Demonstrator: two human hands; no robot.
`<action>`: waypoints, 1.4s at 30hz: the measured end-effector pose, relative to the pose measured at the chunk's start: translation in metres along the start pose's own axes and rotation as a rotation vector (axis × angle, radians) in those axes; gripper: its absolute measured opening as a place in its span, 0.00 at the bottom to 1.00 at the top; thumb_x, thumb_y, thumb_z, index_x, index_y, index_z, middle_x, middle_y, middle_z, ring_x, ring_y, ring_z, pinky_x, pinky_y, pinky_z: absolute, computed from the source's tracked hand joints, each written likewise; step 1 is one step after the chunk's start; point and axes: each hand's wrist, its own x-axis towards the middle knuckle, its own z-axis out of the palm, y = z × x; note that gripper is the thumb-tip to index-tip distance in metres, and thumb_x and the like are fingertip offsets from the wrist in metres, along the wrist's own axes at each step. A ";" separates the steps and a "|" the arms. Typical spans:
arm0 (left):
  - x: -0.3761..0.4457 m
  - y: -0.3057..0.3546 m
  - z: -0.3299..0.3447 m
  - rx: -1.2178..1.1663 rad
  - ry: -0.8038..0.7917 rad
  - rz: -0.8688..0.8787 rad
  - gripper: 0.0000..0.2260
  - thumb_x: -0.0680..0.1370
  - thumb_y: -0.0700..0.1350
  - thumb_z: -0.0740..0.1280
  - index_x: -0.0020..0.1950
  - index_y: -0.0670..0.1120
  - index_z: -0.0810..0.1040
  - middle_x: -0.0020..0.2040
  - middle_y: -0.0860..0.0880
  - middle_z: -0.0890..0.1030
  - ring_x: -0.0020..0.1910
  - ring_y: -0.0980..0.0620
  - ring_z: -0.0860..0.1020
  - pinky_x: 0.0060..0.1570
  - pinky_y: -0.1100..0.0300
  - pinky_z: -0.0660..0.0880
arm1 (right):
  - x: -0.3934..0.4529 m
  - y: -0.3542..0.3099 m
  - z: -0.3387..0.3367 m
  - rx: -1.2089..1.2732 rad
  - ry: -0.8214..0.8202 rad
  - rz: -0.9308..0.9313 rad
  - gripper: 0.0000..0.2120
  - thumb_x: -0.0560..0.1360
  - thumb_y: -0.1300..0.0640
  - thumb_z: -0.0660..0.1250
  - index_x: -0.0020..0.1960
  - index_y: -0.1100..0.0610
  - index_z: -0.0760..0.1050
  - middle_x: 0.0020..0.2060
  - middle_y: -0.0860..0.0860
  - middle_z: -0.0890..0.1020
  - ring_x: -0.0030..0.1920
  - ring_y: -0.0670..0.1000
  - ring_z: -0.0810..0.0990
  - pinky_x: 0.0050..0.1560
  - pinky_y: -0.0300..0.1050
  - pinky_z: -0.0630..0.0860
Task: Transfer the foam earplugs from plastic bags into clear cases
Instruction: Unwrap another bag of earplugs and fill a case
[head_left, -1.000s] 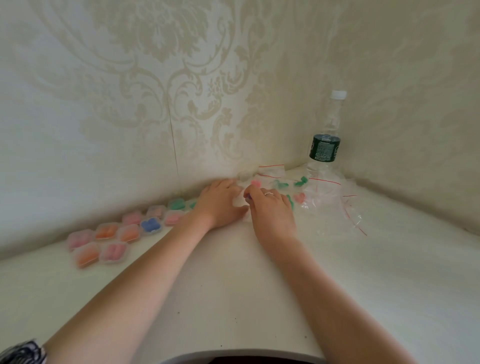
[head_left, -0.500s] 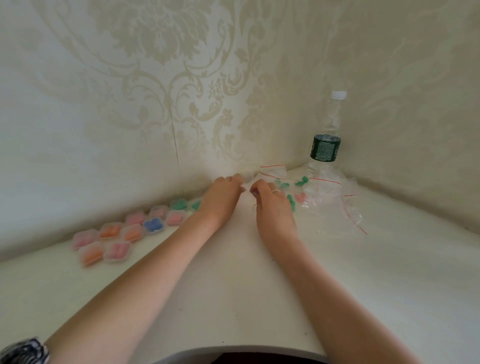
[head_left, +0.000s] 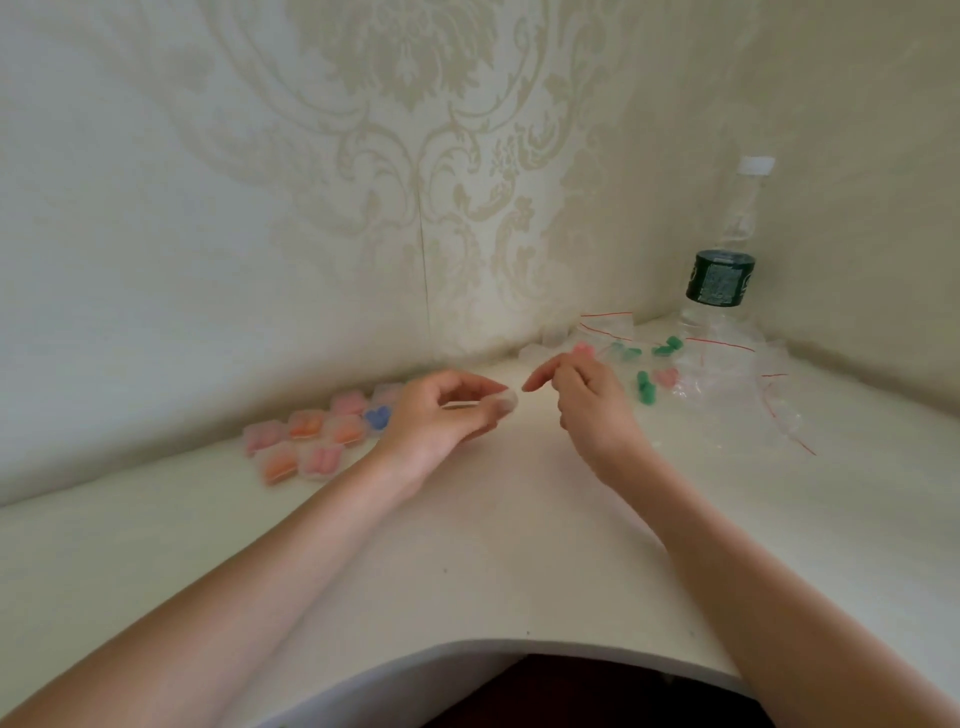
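My left hand (head_left: 441, 415) pinches a small clear case (head_left: 506, 402) between thumb and fingertips, just above the white table. My right hand (head_left: 589, 402) hovers close to its right, fingers curled and index finger pointing at the case. A pink earplug (head_left: 582, 349) shows just beyond its knuckles; whether the hand holds it is hidden. Green earplugs (head_left: 645, 388) and a pink one lie in clear plastic bags (head_left: 727, 374) with red zip strips, right of that hand. Filled cases (head_left: 306, 423) with pink, orange and blue plugs sit in a cluster to the left.
A clear water bottle (head_left: 719, 278) with a dark label stands in the corner behind the bags. A few clear cases (head_left: 550, 336) lie by the wall. Patterned walls close off the back and right. The curved table edge (head_left: 519, 649) runs near me.
Both hands have drawn back from the bags towards me and apart. The left hand has lifted off the table and turned, now showing the clear case in its fingertips.
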 end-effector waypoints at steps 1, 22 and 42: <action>0.000 -0.003 -0.003 0.021 0.003 0.001 0.05 0.70 0.43 0.76 0.44 0.47 0.83 0.41 0.52 0.84 0.39 0.59 0.81 0.46 0.66 0.78 | -0.002 0.000 0.002 -0.066 -0.043 -0.029 0.16 0.77 0.62 0.55 0.38 0.55 0.79 0.34 0.45 0.76 0.40 0.43 0.72 0.43 0.38 0.65; -0.001 -0.018 -0.001 0.505 -0.047 0.482 0.25 0.69 0.35 0.74 0.62 0.49 0.70 0.55 0.52 0.80 0.46 0.53 0.80 0.48 0.63 0.76 | -0.009 0.002 0.008 -0.325 -0.140 0.023 0.15 0.72 0.41 0.69 0.46 0.53 0.77 0.29 0.45 0.69 0.29 0.43 0.66 0.29 0.36 0.60; 0.007 -0.022 -0.006 0.588 0.016 0.597 0.18 0.66 0.35 0.75 0.55 0.44 0.81 0.47 0.51 0.77 0.48 0.52 0.78 0.53 0.59 0.78 | -0.009 -0.002 0.010 -0.045 -0.231 0.146 0.07 0.78 0.48 0.64 0.48 0.51 0.75 0.32 0.48 0.70 0.27 0.47 0.66 0.33 0.43 0.65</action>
